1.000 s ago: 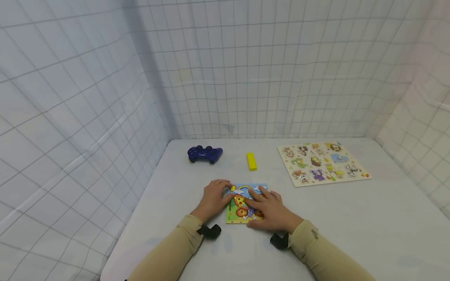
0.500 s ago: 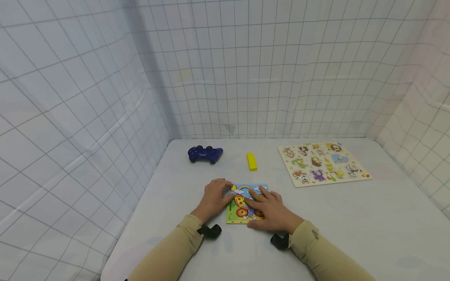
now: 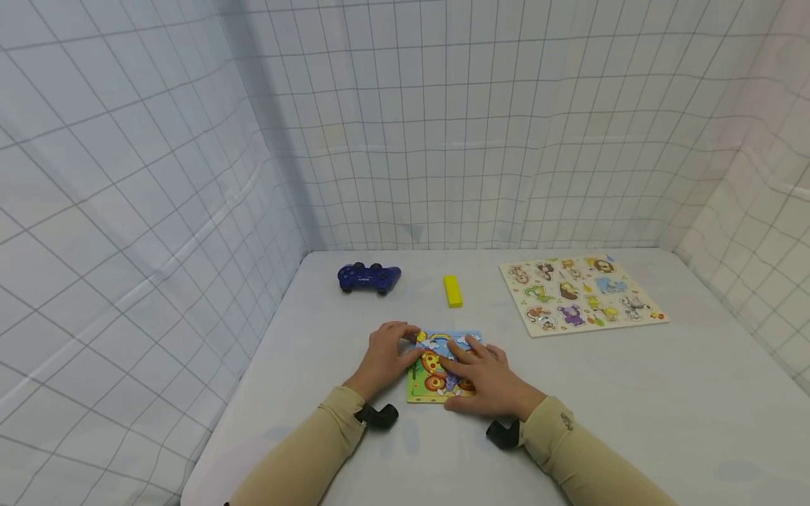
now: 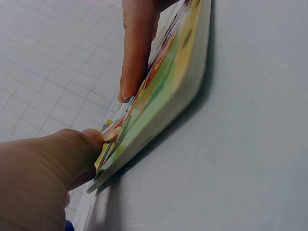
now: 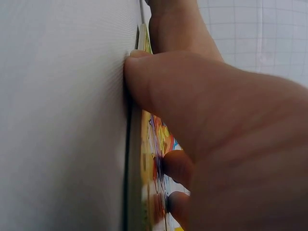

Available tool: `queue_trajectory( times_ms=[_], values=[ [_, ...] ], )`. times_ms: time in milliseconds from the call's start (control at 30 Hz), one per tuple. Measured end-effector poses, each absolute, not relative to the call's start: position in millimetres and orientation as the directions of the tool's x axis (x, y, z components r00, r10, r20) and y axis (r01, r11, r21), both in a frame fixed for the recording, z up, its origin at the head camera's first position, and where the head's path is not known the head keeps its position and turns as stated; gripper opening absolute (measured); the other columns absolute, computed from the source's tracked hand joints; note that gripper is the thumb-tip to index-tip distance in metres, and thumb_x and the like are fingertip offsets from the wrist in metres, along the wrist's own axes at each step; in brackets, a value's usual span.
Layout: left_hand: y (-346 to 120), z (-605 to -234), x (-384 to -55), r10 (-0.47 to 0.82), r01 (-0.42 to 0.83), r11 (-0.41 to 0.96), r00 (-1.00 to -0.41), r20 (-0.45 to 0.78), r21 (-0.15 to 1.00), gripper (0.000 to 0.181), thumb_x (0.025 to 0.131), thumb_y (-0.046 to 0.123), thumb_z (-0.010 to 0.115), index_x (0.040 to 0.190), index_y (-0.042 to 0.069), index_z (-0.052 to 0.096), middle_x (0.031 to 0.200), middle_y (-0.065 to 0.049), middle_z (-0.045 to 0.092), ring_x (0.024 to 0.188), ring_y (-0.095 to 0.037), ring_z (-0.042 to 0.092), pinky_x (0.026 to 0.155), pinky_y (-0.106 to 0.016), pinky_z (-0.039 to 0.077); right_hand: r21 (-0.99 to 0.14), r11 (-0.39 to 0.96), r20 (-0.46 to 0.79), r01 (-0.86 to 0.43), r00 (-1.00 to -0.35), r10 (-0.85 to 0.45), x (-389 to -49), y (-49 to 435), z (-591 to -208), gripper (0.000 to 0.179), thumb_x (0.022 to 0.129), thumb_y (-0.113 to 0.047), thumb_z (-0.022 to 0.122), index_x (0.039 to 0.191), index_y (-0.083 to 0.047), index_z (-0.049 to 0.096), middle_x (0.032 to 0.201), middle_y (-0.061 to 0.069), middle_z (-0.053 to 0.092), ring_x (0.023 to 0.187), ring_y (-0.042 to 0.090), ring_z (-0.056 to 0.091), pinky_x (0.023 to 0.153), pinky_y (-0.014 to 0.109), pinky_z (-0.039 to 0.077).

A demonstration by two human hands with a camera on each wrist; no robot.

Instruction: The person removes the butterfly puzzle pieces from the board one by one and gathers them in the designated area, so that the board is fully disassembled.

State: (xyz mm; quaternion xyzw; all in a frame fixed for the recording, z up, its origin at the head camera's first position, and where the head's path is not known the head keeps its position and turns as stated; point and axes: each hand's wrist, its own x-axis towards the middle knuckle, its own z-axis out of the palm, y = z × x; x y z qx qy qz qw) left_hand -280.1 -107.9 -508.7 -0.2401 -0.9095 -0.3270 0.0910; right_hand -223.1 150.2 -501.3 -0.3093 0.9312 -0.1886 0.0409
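Observation:
A small square picture puzzle with a cartoon butterfly lies on the white table between the hands. The left hand, fingers bent, holds the puzzle at its upper left part. In the left wrist view its thumb presses on the picture near the edge. Spread over the right half, the right hand rests with fairly straight fingers on the picture. Its thumb lies against the near edge in the right wrist view. The right hand covers part of the butterfly.
Behind the puzzle lies a yellow block. A blue game controller sits at the back left. A wooden animal puzzle board lies at the back right. Grid-patterned cloth walls enclose the table at the back and sides.
The left fingers shift very slightly at the puzzle's upper left corner. Everything else, including the right hand, keeps its place.

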Motion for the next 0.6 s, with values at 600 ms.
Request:
queue_trajectory(
  times_ms=[600],
  values=[
    [-108.1,-513.2,-282.4,0.333,0.502,0.637,-0.863,0.378,0.585,0.039,0.09,0.023,0.081,0.126,0.011,0.07,0.097,0.002,0.075,0.126,-0.029,0.058,0.109,-0.057,0.036,-0.37,0.745,0.039,-0.554,-0.811,-0.584,-223.7,149.5,-503.3,0.08,0.092,-0.072,0.059,0.158,-0.031,0.042,0.17,0.004,0.026,0.157,0.042,0.012,0.116,0.068,0.015]
  ],
)
